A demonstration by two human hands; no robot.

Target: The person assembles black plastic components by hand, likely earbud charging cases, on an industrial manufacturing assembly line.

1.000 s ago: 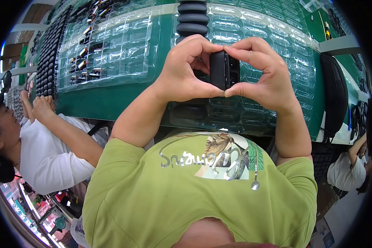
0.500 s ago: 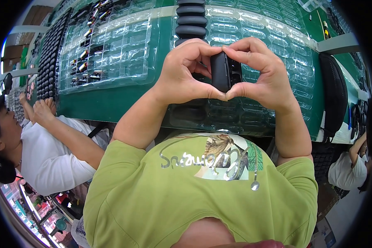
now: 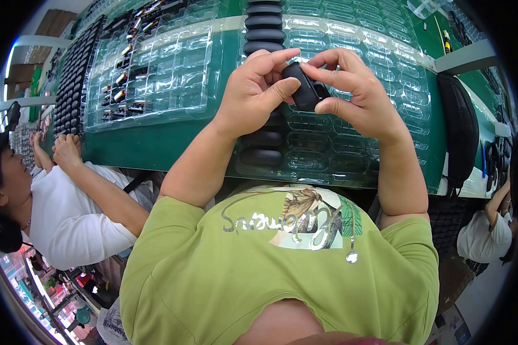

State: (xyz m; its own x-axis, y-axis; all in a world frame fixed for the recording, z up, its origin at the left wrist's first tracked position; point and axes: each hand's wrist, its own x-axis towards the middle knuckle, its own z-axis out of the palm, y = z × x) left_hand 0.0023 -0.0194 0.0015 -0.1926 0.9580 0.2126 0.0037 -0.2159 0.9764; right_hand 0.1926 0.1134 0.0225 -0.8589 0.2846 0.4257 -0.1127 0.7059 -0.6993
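Relative to the earlier frame, the black oblong case (image 3: 306, 95) is raised in the view and tilted, its upper end leaned to the left; the thumb of the left hand (image 3: 250, 95) is shifted from the lower end onto the broad face.

At the left, a transparent blister tray (image 3: 181, 77) is laid on the green work surface (image 3: 129, 150), with small dark and gold-coloured components seated along its left part. Next, the case is supported by the left hand: the thumb is pressed to the face, the index finger is extended past the upper end, and the contact of the remaining fingers is hidden. The case is held above a second blister tray (image 3: 406, 95), in whose left column black rounded shells (image 3: 265, 34) are seated. By the right hand (image 3: 360, 95), the case is pinched loosely, index finger at the upper end and thumb near the lower; a dark inner part is partly seen between them. Farther right, a black pouch (image 3: 459, 129) is laid.

The case is judged light, stiff and smooth, hence liable to slip under dry fingertips. Its ends and long edges are best gripped; pressure on the seam and exposed inner part, possibly fragile, is best avoided.
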